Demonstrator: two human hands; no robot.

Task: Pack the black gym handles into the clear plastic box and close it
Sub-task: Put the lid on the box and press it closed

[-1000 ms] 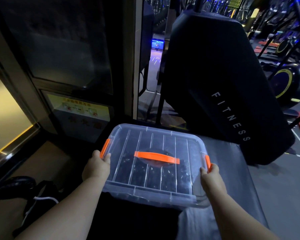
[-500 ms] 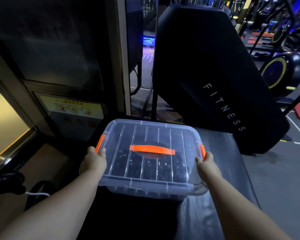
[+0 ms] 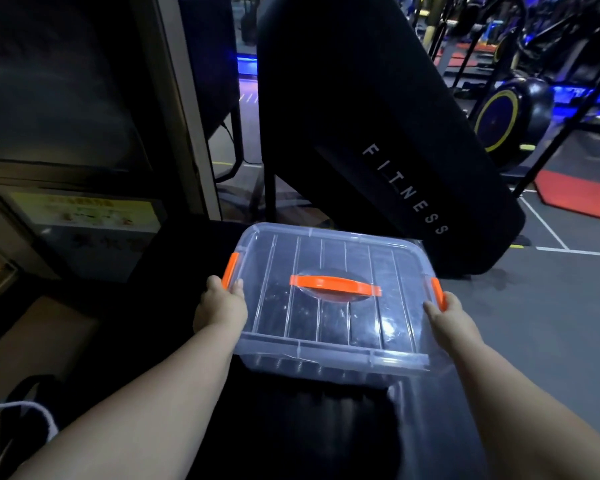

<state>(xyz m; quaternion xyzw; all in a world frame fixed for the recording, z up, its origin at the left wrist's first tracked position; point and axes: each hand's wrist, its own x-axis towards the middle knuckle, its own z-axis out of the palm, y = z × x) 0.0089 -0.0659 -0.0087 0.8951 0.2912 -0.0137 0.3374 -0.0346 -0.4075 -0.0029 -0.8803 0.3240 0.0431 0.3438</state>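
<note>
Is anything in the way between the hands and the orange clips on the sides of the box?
No, nothing visible is. The left hand is already at the left orange clip, and the right hand is at the right orange clip of the clear plastic box. The lid is on.

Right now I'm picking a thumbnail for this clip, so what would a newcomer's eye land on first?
The clear plastic box at centre, lid on, with its bright orange carry handle and orange side latches. The left hand and right hand grip its two sides, with dark shapes inside. Behind it leans a big black pad lettered FITNESS.
</note>
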